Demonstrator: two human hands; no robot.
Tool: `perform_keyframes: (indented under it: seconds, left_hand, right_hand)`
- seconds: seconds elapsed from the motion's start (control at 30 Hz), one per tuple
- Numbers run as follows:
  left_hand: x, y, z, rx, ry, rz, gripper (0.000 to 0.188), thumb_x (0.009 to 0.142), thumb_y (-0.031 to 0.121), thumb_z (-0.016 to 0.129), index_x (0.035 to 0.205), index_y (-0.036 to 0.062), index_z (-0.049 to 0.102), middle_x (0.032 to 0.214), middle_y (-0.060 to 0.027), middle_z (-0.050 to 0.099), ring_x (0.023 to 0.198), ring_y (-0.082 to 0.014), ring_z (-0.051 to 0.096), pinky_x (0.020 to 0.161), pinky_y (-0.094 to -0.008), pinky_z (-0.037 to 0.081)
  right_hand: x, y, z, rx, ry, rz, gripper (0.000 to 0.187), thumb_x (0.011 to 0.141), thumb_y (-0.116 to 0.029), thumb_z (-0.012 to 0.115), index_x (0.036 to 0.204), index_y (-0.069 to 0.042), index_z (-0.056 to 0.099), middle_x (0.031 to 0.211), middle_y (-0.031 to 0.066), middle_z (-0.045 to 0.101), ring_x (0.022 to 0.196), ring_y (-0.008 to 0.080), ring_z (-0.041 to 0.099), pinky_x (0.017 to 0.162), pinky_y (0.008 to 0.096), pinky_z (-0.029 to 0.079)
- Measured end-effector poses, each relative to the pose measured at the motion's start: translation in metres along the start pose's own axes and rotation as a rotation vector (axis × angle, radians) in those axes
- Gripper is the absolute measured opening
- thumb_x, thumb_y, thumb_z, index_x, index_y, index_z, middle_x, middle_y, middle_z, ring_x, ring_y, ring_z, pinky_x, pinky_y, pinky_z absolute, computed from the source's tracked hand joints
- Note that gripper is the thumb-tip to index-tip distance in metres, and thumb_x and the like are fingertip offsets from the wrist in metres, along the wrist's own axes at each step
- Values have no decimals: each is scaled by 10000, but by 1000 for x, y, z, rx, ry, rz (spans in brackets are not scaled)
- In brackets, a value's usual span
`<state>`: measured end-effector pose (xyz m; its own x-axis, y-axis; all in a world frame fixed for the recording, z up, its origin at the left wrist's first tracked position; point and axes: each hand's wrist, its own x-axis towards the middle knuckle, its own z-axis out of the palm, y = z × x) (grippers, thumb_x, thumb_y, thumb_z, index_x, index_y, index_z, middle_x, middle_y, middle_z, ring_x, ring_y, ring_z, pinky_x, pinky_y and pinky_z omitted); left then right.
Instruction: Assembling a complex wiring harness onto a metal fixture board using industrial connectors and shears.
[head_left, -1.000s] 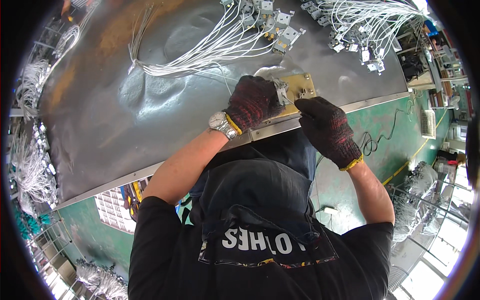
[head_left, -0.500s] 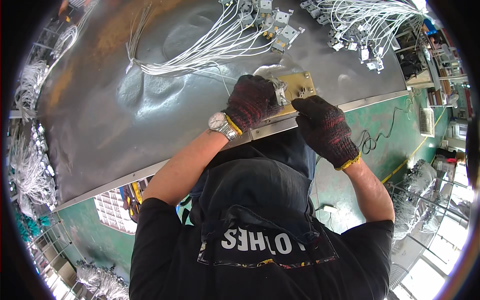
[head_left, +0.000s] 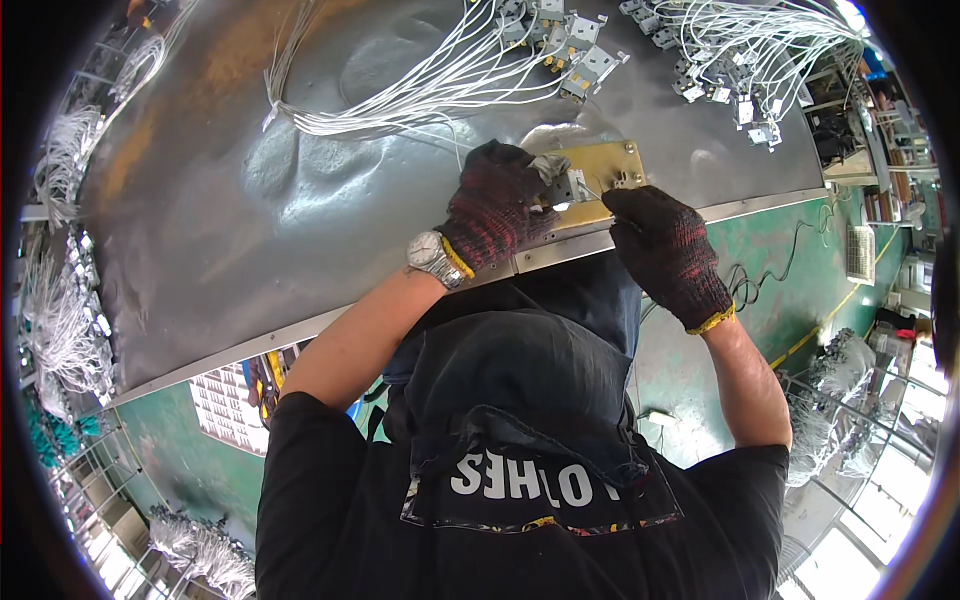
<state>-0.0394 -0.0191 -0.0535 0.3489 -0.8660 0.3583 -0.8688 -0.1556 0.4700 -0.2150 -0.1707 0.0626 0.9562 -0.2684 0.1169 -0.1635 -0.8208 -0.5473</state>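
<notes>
While facing the near side of a dented grey metal worktop (head_left: 200,270), holds a small silver metal part (head_left: 572,188) in the gloved left hand (head_left: 497,205), fingers narrowed about its left end. Has that part over a brass-coloured plate (head_left: 605,158), right of upper centre in the frame; cannot tell whether touching it. With the gloved right hand (head_left: 668,250), curled tight just right of the part, pinches a thin pale piece, rod or wire, cannot tell which. Has the plate close against the worktop's metal edge strip (head_left: 570,251), and the right hand partly past that edge, above green floor (head_left: 775,230). Has broad room at centre left of the frame, less toward the right corner. Faces white wires (head_left: 430,95) at upper centre and a second wire bundle (head_left: 760,35) at upper right, both apart from the plate.
</notes>
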Motion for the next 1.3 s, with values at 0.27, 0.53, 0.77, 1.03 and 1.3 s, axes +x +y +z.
perform_keyframes:
  seconds: [0.27, 0.53, 0.77, 1.03, 1.3]
  left_hand:
    - [7, 8, 3, -17, 99, 62, 607, 722, 402, 844, 1253, 151, 689, 1086, -78, 712, 1072, -309, 637, 989, -462, 456]
    - [9, 10, 6, -35, -25, 3, 576, 761, 326, 827, 1280, 151, 649, 1110, -62, 715, 1134, -280, 634, 1080, -463, 394]
    - [15, 12, 4, -47, 12, -26, 559, 758, 325, 819, 1262, 148, 651, 1107, -72, 711, 1126, -288, 628, 1082, -468, 387]
    - [19, 17, -6, 31, -90, -68, 597, 739, 391, 813, 1267, 161, 661, 1118, -76, 712, 1137, -281, 618, 1058, -449, 406]
    - [26, 17, 1, 34, 1, 76, 430, 773, 424, 787, 1095, 145, 734, 959, -91, 702, 981, -313, 646, 895, -464, 479]
  right_hand:
    - [0, 1, -6, -3, 2, 28, 252, 878, -37, 648, 1117, -16, 722, 1022, 184, 725, 960, 350, 716, 845, 385, 564]
    - [-2, 1, -5, 21, -6, 65, 257, 877, -44, 651, 1122, -13, 722, 1015, 185, 724, 954, 347, 716, 834, 387, 566]
    - [1, 6, -5, 8, 10, 24, 265, 871, -48, 656, 1125, -14, 721, 1022, 186, 724, 953, 343, 718, 836, 393, 566]
    - [0, 10, 2, 33, 34, -17, 273, 853, -37, 666, 1120, -14, 720, 1018, 180, 724, 945, 341, 719, 833, 387, 567]
    - [-2, 11, -2, 25, 18, -38, 289, 845, -32, 673, 1130, -6, 715, 1031, 180, 726, 959, 346, 720, 841, 385, 571]
